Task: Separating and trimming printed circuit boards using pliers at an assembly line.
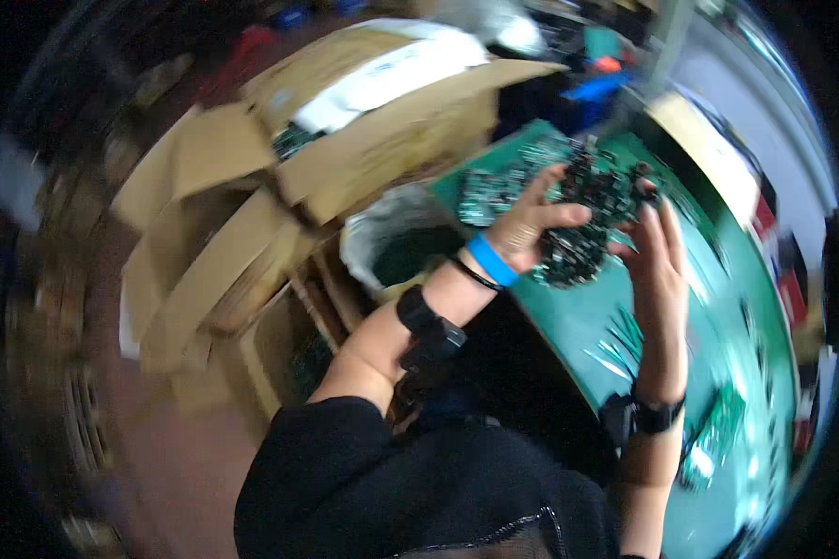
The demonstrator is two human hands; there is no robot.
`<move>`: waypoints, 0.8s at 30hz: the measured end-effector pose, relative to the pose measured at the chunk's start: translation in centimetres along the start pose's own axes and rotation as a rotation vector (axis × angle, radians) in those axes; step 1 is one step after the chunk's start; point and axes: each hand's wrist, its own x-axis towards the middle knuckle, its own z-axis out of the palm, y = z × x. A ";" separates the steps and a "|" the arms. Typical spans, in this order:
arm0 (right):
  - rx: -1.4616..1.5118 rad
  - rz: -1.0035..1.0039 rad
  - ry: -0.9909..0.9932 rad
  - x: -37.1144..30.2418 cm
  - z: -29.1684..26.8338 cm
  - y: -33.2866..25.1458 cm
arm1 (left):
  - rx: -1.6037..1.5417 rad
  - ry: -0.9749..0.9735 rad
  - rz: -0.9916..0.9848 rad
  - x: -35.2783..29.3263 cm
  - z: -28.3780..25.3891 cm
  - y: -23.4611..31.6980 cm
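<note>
Between my two hands, above the green table (559, 317), is a clump of small dark, shiny parts (578, 228); blur hides their exact kind. My left hand (536, 224) grips it from the left, thumb across the near side. My right hand (657, 261) supports it from the right, with the fingers reaching up along its edge and the thumb against it. Behind the clump, a pile of similar glinting pieces (494, 191) lies on the table's far left corner. Thin white and green strips (617, 349) lie nearer, left of my right forearm.
A clear bag-like bundle (715, 436) rests on the table right of my right forearm. Left of the table stand a bin with a white liner (356, 244) and open cardboard boxes (391, 140). A pale panel (704, 154) stands along the table's far right edge.
</note>
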 end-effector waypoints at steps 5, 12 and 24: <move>-0.066 -0.178 -0.217 0.3 6.9 -0.3 | 0.105 0.088 0.388 -7.8 1.5 9.1; -0.643 0.031 -0.821 -2.1 6.6 0.7 | 0.548 0.629 0.946 -26.1 -1.4 24.2; -0.932 0.128 -0.897 -2.6 6.0 2.7 | 0.725 1.446 0.838 -38.6 -35.5 44.1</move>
